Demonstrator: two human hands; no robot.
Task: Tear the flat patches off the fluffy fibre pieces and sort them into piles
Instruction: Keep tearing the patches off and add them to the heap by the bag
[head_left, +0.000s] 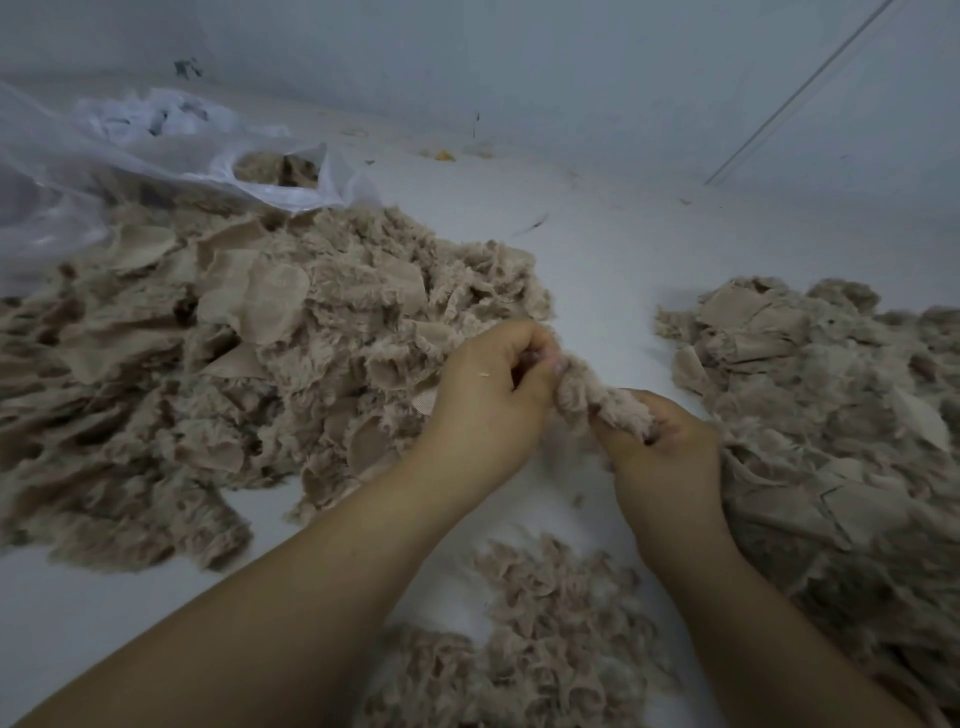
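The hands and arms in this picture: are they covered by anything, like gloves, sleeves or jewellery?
Nothing is worn. The left hand and the right hand are bare, with no gloves, and no rings show on the fingers. Both forearms are bare to the frame's lower edge, with no sleeve, watch or bracelet in view. A small pale speck sits on the back of the left hand.

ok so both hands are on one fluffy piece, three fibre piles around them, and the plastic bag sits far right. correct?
Not quite: the plastic bag sits far left, as the head view shows. The rest holds: the left hand and right hand both grip one fluffy piece, with three fibre piles around them.
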